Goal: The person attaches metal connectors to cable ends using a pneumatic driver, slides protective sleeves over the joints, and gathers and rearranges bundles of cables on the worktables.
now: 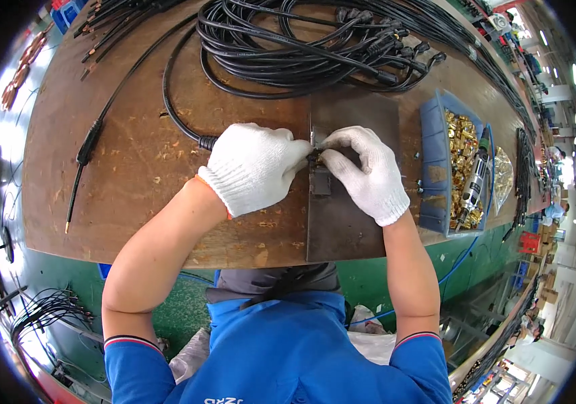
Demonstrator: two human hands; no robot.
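My left hand (251, 168), in a white knitted glove, is closed round the end of a thick black cable (171, 101). The cable's ribbed sleeve (207, 142) shows just behind the wrist side of the glove. My gloved right hand (368, 175) meets the left at the fingertips, its thumb and forefinger pinched at a small dark part that the fingers mostly cover. Both sets of fingertips are over the left edge of a dark metal plate (348, 232), just above a small metal block (321, 182) fixed there.
A blue plastic bin (435, 151) of brass-coloured fittings (461, 135) stands on the right. Across it lies a powered screwdriver (476, 176) with a blue hose. Coiled black cables (261, 50) fill the far side of the wooden table (133, 202). A thinner cable (90, 145) lies at left.
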